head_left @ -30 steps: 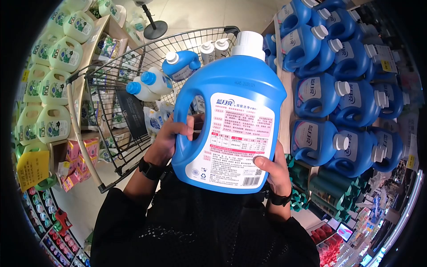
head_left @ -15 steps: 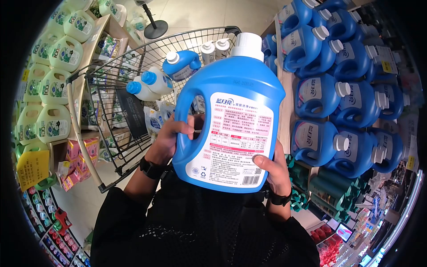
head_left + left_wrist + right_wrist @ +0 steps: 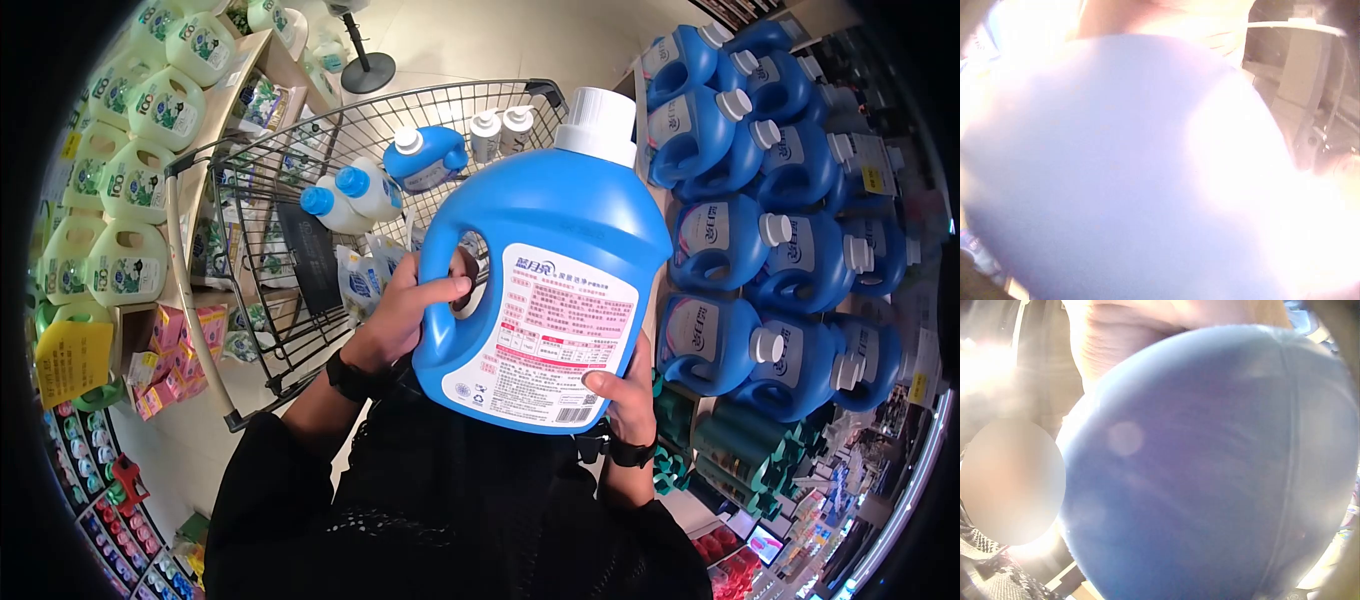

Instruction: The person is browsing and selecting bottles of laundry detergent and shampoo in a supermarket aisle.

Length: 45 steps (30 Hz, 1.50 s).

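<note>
A large blue jug (image 3: 560, 220) with a white cap and a printed white label is held in front of the body, cap end up and tilted slightly right. The left hand (image 3: 405, 310) grips its handle, the thumb lying across it. At the jug's lower right edge the right hand (image 3: 625, 395) holds on, its thumb over the label's corner and its other fingers hidden behind. Both wrist views are mostly filled by the blue jug (image 3: 1116, 162), (image 3: 1191, 462) at close range, with part of a hand (image 3: 1110, 344) above it.
Beyond the jug stands a wire shopping cart (image 3: 250, 200) holding a smaller blue jug (image 3: 425, 160), two blue-capped white bottles (image 3: 370, 190) and two white pump bottles (image 3: 485, 135). Shelves of blue jugs (image 3: 715, 240) line the right, pale green jugs (image 3: 130, 185) the left.
The cart and shelves sit slightly lower in the head view. The held jug has shifted a little to the right, with both hands still holding it.
</note>
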Available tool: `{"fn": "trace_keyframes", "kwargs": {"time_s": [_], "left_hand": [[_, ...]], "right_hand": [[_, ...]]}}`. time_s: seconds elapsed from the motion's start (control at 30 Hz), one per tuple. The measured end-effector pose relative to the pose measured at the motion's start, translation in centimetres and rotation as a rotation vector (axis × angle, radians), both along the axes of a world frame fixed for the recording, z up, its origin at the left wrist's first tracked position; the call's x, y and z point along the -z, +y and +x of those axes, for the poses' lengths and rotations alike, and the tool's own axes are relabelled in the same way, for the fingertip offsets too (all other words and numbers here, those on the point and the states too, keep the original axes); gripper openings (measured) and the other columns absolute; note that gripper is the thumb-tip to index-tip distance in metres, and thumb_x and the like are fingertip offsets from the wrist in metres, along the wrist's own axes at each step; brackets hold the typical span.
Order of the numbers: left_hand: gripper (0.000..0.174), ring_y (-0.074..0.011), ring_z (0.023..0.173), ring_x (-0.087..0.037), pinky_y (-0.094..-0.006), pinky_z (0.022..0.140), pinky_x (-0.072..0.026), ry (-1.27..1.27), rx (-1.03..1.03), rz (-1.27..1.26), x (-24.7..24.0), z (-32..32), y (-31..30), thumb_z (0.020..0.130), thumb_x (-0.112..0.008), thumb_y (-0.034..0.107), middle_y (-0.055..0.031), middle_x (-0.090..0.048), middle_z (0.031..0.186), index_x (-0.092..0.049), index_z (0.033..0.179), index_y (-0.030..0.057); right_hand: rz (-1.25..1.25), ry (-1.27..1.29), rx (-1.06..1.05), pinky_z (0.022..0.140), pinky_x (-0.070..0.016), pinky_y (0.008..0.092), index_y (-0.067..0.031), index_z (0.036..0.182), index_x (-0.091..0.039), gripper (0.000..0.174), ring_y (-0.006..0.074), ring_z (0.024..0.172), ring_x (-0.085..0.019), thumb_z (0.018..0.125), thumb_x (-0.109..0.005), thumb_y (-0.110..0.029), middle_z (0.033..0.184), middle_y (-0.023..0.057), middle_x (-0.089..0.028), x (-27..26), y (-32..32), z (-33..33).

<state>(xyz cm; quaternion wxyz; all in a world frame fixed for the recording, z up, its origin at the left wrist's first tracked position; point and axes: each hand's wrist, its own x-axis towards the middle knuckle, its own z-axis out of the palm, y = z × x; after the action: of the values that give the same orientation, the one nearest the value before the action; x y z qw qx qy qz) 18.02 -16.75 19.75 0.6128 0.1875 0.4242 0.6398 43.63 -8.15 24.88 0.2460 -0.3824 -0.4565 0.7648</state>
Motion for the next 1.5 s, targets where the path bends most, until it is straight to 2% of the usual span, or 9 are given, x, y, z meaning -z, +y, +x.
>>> {"fn": "trace_keyframes", "kwargs": {"time_s": [0.2, 0.27, 0.3, 0.47, 0.53, 0.67, 1.13, 1.47, 1.5], "left_hand": [[0.014, -0.0083, 0.052, -0.050, -0.0258, 0.050, -0.0406, -0.251, 0.188, 0.099, -4.3, -2.1, -0.6, 0.084, -0.069, 0.012, -0.0001, -0.050, 0.057, -0.057, 0.080, 0.0038], [0.019, -0.0088, 0.050, -0.051, -0.0272, 0.048, -0.0401, 0.142, 0.294, 0.009, -6.0, -1.1, -1.1, 0.081, -0.072, 0.013, -0.0023, -0.053, 0.054, -0.059, 0.075, 0.0006], [0.021, -0.0094, 0.052, -0.053, -0.0280, 0.049, -0.0407, 0.738, 0.206, 0.331, -4.1, 0.2, -0.8, 0.079, -0.074, 0.013, -0.0068, -0.058, 0.058, -0.061, 0.076, -0.0028], [0.013, -0.0159, 0.054, -0.058, -0.0303, 0.053, -0.0449, 0.783, 0.046, 0.214, -2.6, 3.0, -0.6, 0.077, -0.073, 0.009, -0.0078, -0.061, 0.064, -0.063, 0.081, 0.0013], [0.012, -0.0232, 0.054, -0.061, -0.0314, 0.052, -0.0457, 0.910, -0.056, 0.281, -1.7, 2.8, -0.6, 0.076, -0.073, 0.008, -0.0099, -0.062, 0.066, -0.063, 0.081, 0.0014], [0.012, -0.0320, 0.056, -0.059, -0.0351, 0.051, -0.0439, 0.993, -0.087, 0.277, -1.4, 1.9, -1.1, 0.072, -0.071, 0.005, -0.0124, -0.059, 0.063, -0.061, 0.078, 0.0018], [0.018, -0.0369, 0.060, -0.062, -0.0446, 0.053, -0.0474, 0.918, -0.098, 0.276, 1.5, -0.2, -0.3, 0.079, -0.070, 0.018, -0.0171, -0.061, 0.063, -0.062, 0.088, 0.0034], [0.024, -0.0389, 0.064, -0.063, -0.0455, 0.059, -0.0513, 0.783, -0.280, 0.258, 4.6, 2.1, 4.4, 0.077, -0.068, 0.012, -0.0175, -0.064, 0.069, -0.061, 0.097, 0.0020], [0.018, -0.0391, 0.063, -0.063, -0.0474, 0.058, -0.0496, 0.754, -0.270, 0.247, 4.8, 2.1, 4.6, 0.076, -0.069, 0.014, -0.0178, -0.062, 0.065, -0.058, 0.082, 0.0021]], "right_hand": [[0.006, 0.129, -0.140, 0.099, -0.0442, 0.0345, 0.0037, 0.135, -0.045, 0.093, 0.0221, 0.111, -0.060, 0.057, -0.089, -0.023, 0.121, 0.0105, -0.061, 6.0, 2.5, 1.1], [0.191, 0.089, -0.072, 0.099, -0.0432, 0.0337, 0.0033, 0.136, -0.044, 0.093, 0.0207, 0.112, -0.058, 0.060, -0.089, -0.027, 0.124, 0.0096, -0.059, 6.4, 3.2, 0.5], [0.261, -0.007, -0.075, 0.099, -0.0430, 0.0337, 0.0032, 0.136, -0.043, 0.094, 0.0201, 0.113, -0.056, 0.062, -0.089, -0.030, 0.126, 0.0097, -0.057, 5.3, 4.8, 0.2], [0.611, -0.016, 0.063, 0.080, -0.0462, 0.0281, 0.0022, 0.136, -0.044, 0.074, 0.0129, 0.096, -0.057, 0.082, -0.075, -0.038, 0.112, 0.0070, -0.059, -0.7, 8.1, -3.5], [0.672, -0.390, -0.052, 0.073, -0.0460, 0.0263, 0.0011, 0.131, -0.048, 0.062, 0.0118, 0.084, -0.057, 0.088, -0.070, -0.036, 0.100, 0.0050, -0.062, -4.3, 10.6, -5.6], [0.862, -0.740, -0.265, 0.056, -0.0412, 0.0262, 0.0027, 0.080, -0.064, 0.042, 0.0091, 0.061, -0.052, 0.086, -0.071, -0.038, 0.063, 0.0035, -0.058, -6.6, 11.8, -9.8], [0.913, -0.704, -0.361, 0.054, -0.0384, 0.0236, 0.0027, 0.091, -0.059, 0.029, 0.0066, 0.061, -0.048, 0.085, -0.070, -0.023, 0.069, -0.0002, -0.056, -7.5, 11.8, -19.5], [1.360, -1.151, -0.555, 0.059, -0.0389, 0.0314, 0.0027, 0.082, -0.049, 0.048, 0.0126, 0.067, -0.044, 0.093, -0.060, -0.042, 0.067, 0.0074, -0.047, -6.0, 14.9, -23.4], [1.402, -1.088, -0.541, 0.056, -0.0363, 0.0286, 0.0005, 0.079, -0.048, 0.044, 0.0099, 0.065, -0.042, 0.093, -0.062, -0.038, 0.067, 0.0038, -0.048, -5.5, 15.1, -23.2]]}}
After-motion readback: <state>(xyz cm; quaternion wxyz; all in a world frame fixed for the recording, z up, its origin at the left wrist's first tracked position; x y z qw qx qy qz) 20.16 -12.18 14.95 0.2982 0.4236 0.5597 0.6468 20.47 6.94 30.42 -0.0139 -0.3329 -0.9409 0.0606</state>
